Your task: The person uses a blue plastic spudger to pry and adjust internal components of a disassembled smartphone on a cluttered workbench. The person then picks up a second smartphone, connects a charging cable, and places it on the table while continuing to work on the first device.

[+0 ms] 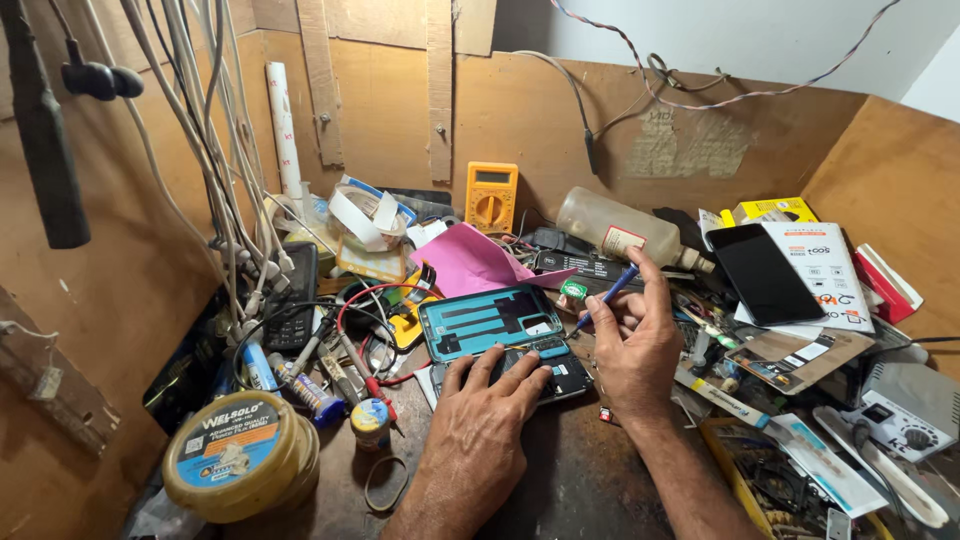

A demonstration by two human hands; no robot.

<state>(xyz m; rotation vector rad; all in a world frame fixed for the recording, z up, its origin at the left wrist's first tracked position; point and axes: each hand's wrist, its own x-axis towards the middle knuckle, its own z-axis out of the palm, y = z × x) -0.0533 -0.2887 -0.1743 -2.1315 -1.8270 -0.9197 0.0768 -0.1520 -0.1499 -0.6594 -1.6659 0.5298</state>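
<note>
Your left hand lies open-fingered on the opened phone at centre frame; your right hand pinches a blue screwdriver. Plywood walls box in the cluttered bench, with cables hanging at the upper left.

A round yellow tin with a blue label sits near left. Far centre, a yellow multimeter's grey screen. At right, a dark phone screen lies on a white box.

Left hand lies flat; right hand seemingly in pinching grip.
</note>
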